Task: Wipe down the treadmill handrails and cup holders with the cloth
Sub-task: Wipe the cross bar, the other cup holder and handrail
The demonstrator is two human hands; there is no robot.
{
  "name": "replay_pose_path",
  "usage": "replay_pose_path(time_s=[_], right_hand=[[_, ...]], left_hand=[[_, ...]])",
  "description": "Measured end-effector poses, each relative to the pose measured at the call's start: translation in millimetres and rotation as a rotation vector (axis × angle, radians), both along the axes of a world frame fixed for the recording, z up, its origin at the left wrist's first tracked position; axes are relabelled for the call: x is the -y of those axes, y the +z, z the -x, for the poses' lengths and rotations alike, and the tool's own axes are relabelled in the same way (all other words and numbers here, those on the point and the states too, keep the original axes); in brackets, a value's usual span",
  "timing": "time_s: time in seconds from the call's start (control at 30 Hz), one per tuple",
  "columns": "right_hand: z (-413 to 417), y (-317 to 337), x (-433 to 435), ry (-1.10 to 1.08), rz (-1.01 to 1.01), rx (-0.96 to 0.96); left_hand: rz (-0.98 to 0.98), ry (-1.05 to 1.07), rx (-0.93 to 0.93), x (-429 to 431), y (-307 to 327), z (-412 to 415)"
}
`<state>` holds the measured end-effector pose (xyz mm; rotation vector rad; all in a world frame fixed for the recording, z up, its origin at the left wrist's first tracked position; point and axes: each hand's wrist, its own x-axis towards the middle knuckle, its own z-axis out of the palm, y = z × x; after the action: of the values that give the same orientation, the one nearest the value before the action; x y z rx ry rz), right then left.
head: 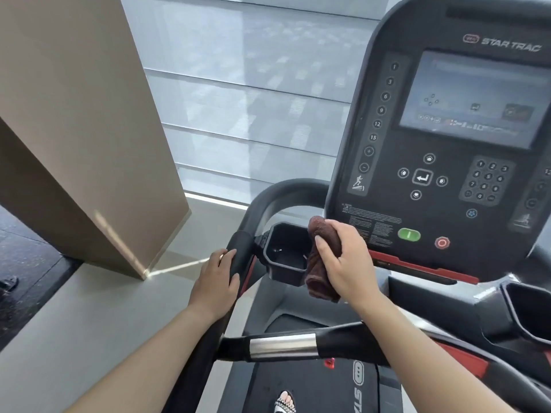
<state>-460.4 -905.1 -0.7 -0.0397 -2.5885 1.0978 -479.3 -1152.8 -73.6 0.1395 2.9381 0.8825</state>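
Bright window daylight, soft wide-angle blur.

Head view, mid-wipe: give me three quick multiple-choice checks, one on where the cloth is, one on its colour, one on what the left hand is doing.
1. Where is the cloth?
A. Draped over the screen
B. In the right hand, at the right rim of the left cup holder
C. Lying on the belt

2. What colour is the cloth?
A. Dark reddish brown
B. White
C. Bright blue

3. What is the left hand doing?
A. Pressing the green button
B. Hanging free
C. Gripping the left handrail

Answers:
1 B, the right hand's fingers close round the rolled cloth beside the holder's rim.
2 A, it shows reddish brown against the black plastic.
3 C, its fingers wrap the black rail.
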Motion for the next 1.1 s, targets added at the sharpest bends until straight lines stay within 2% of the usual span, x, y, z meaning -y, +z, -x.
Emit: replay_pose_path(time_s=[0.37,0.57,0.7,0.87,1.1], right_hand=[[55.3,-10.8,5.4,0.154,-0.075,0.075],[101.6,-23.1,28.6,0.243,-0.222,0.093],[128.4,-42.8,44.9,0.315,-0.414,0.16],[144.5,-54.7,33.2,0.317,-0.434,0.283],[131.5,-63.8,36.6,0.211,-0.512,0.253]], left_hand=[[-0.015,0.07,0.019,-31.6,-2.2,56.7],[0.017,0.081,0.019,-38.0,-8.7,72.6],[0.015,0.101,0.004,-37.5,-11.2,74.6],[0.027,0.113,0.013,-38.5,-10.9,73.7],[0.009,0.12,0.002,-38.7,-12.0,75.1]])
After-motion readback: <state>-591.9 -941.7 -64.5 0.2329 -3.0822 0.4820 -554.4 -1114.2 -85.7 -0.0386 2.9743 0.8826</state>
